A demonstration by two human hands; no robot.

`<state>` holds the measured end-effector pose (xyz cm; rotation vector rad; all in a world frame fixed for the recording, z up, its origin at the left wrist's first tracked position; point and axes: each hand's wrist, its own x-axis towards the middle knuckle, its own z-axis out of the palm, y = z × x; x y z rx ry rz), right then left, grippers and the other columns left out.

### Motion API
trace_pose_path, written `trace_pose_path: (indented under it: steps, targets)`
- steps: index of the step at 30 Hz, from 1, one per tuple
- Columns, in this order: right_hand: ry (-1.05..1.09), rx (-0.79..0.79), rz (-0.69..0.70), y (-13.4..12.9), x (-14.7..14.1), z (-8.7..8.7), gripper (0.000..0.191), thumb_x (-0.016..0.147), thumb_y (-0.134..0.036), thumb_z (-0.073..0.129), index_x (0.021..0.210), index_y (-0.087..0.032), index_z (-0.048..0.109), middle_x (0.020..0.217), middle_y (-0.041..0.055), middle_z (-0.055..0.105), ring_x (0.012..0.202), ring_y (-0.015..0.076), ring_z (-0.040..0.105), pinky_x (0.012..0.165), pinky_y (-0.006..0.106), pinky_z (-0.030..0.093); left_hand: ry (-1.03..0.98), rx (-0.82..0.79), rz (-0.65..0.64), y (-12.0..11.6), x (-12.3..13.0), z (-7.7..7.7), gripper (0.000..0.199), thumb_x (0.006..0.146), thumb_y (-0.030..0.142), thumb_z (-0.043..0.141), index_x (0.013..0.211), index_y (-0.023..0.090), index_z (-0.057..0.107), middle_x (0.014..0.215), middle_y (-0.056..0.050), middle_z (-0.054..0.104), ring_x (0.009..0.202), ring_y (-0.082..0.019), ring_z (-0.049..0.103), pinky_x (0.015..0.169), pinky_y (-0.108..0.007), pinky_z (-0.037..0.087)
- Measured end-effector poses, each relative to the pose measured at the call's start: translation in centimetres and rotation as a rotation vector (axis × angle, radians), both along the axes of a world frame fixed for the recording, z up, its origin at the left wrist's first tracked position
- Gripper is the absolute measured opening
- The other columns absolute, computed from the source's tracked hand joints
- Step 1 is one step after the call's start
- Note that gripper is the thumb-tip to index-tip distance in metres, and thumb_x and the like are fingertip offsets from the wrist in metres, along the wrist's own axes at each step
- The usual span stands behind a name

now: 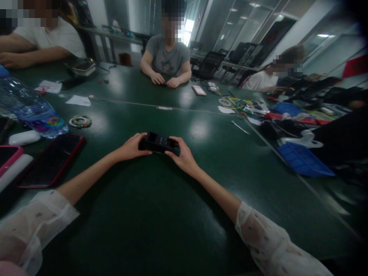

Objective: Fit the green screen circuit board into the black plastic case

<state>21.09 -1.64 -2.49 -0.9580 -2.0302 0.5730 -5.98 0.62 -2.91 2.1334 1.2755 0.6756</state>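
A small black box-shaped device (159,142) is held between my two hands near the middle of the view, over the dark green table (161,214). My left hand (132,147) grips its left end, thumb along the near side and fingers behind. On its right end, my right hand (182,153) is closed with the thumb below and the fingers above. The face of the device shows a dark square part at the left and small pale marks. Parts of both ends are hidden by my fingers.
At the left are a large bottle (34,103), a red-edged phone (53,161), a white case (24,137) and a coiled bracelet (80,121). A wrench (240,127), blue tray (304,159) and cables lie right. A person (166,57) sits opposite; others sit farther off.
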Motion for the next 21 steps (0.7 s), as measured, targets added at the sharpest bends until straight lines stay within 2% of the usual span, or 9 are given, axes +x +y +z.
trace_pose_path:
  steps: [14, 21]
  targets:
    - [0.050, 0.046, -0.009, -0.24, -0.09, 0.31, 0.050, 0.086, -0.028, 0.068, 0.131, -0.026, 0.045, 0.126, 0.0096, 0.056, 0.115, 0.0255, 0.058, 0.100, 0.048, 0.052, -0.038, 0.034, -0.004, 0.29, -0.13, -0.79, 0.079, 0.073, 0.053, 0.076, 0.139, 0.022, 0.044, 0.131, -0.013, 0.053, 0.118, -0.032, 0.054, 0.099, -0.050, 0.045]
    - [0.073, 0.056, -0.014, -0.33, -0.04, 0.47, 0.050, 0.088, -0.031, 0.066, 0.132, -0.026, 0.044, 0.126, 0.0099, 0.055, 0.117, 0.0253, 0.057, 0.101, 0.047, 0.051, -0.051, 0.026, -0.011, 0.03, 0.04, -0.33, 0.075, 0.074, 0.051, 0.076, 0.136, 0.021, 0.046, 0.129, -0.013, 0.055, 0.117, -0.032, 0.055, 0.098, -0.050, 0.046]
